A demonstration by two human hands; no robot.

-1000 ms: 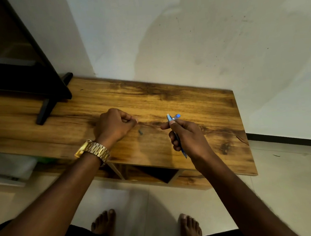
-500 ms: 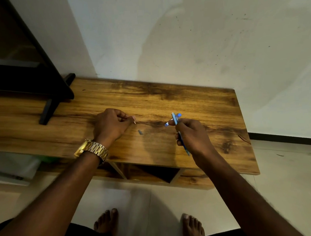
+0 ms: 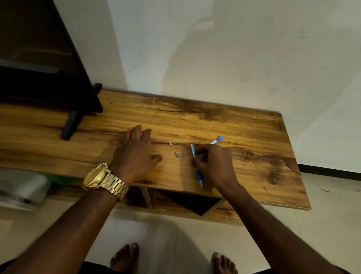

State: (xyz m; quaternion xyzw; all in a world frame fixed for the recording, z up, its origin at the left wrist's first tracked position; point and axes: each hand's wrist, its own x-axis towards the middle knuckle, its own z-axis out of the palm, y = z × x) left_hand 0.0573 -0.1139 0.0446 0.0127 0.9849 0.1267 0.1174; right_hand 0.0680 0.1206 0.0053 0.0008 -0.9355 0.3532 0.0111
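My right hand (image 3: 214,163) grips a blue pen body (image 3: 196,167) low over the wooden tabletop (image 3: 249,132); the pen's tip points toward me. A blue-capped pen piece (image 3: 217,140) pokes out past the same hand's knuckles; whether the fingers hold it is hidden. My left hand (image 3: 135,155), with a gold watch on its wrist, lies over the wood with straight spread fingers and holds nothing. Between the hands lie a tiny white piece (image 3: 170,143) and a small grey-blue piece (image 3: 177,154).
A black TV (image 3: 31,61) on a black foot (image 3: 69,125) stands at the table's far left. The table ends at the right (image 3: 293,150), with a white wall behind. An open shelf (image 3: 192,202) sits below the front edge. My bare feet stand on pale floor tiles.
My left hand has opened and flattened over the wood, leaving the tiny white piece lying on the table. My right hand has lowered the pen toward the tabletop.
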